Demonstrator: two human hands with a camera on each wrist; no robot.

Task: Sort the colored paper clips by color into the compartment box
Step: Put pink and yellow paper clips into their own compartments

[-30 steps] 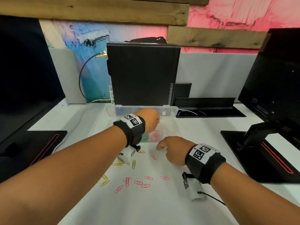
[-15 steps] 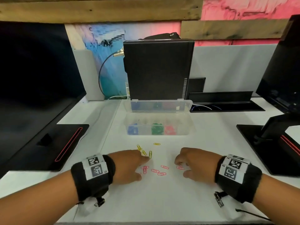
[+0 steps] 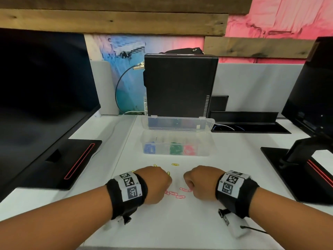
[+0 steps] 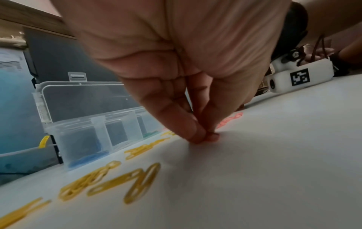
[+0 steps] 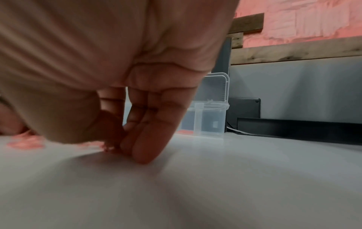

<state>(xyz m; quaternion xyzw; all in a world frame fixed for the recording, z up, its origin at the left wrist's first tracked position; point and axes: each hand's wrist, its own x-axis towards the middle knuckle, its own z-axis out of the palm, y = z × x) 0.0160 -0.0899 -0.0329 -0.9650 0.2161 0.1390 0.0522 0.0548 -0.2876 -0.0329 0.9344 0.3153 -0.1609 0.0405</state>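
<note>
Two hands low on the white desk, lower centre of the head view. Left hand [image 3: 156,184]: fingertips [image 4: 203,136] pressed together at the surface; whether a clip sits between them, cannot tell. Right hand [image 3: 199,183]: thumb and fingers closing on a pink clip [image 5: 108,148], probably to lift it. Loose pink clips [image 3: 177,193] lie between the hands, long axes mostly left-right. Compartment box [image 3: 175,154] sits open above them, lid propped back for access.

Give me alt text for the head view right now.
Both hands, left hand and right hand, are fingers-down on the white desk among loose pink clips and yellow clips. Beyond them the clear compartment box stands open, holding blue, green and pink clips.
</note>
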